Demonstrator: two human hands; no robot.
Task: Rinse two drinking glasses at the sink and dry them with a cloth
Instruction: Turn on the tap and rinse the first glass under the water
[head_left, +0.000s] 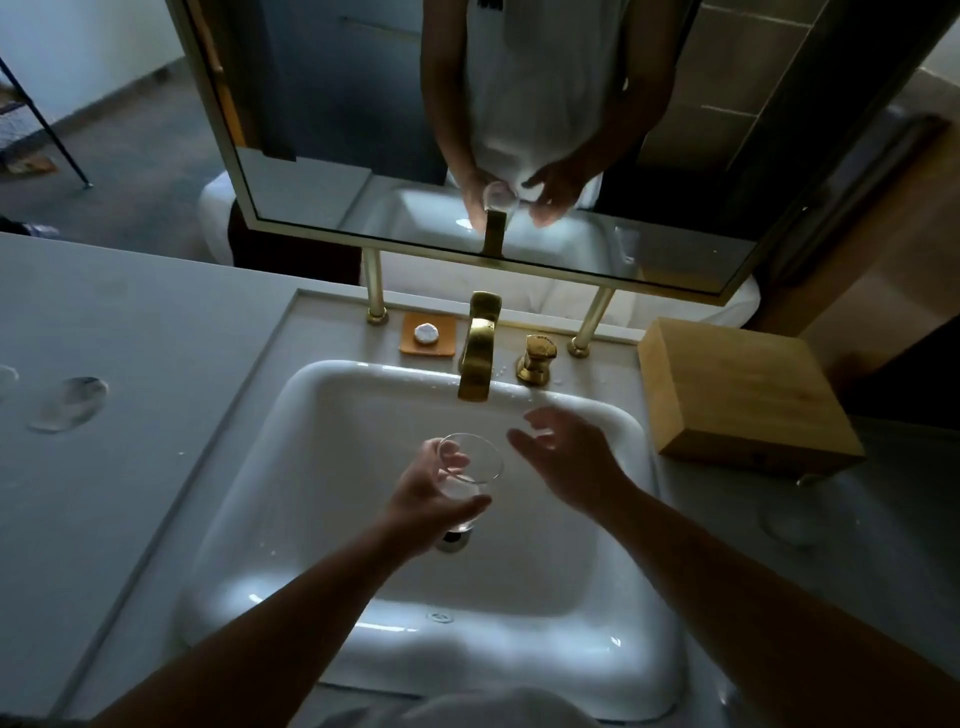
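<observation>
Left hand around glass

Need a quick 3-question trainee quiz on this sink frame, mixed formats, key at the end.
1. True or false: the left hand holds a glass over the sink.
2. The right hand is: A) gripping the tap handle, B) open and empty beside the glass, C) holding a cloth.
3. Fill in: the wooden box sits to the ___ of the tap.

Key: 1 true; 2 B; 3 right.
</observation>
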